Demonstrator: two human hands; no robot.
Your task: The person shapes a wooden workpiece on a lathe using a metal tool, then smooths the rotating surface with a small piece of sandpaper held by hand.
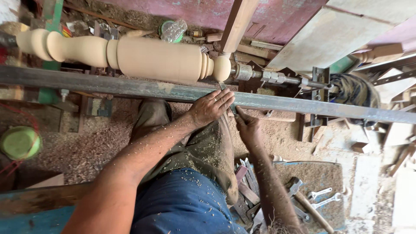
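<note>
Wooden spindle (pixel 160 58) just beyond hands (pixel 210 107)

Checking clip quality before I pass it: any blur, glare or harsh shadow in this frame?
Head view: even daylight, no glare; left hand, right hand and the turned wooden spindle look sharp; the steel rail bows slightly from lens distortion; the spanners are dim.

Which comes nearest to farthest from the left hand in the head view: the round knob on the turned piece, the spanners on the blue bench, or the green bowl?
From the left hand on the steel rail:
1. Round knob, just above the hand.
2. Spanners, lower right.
3. Green bowl, far left.
</note>
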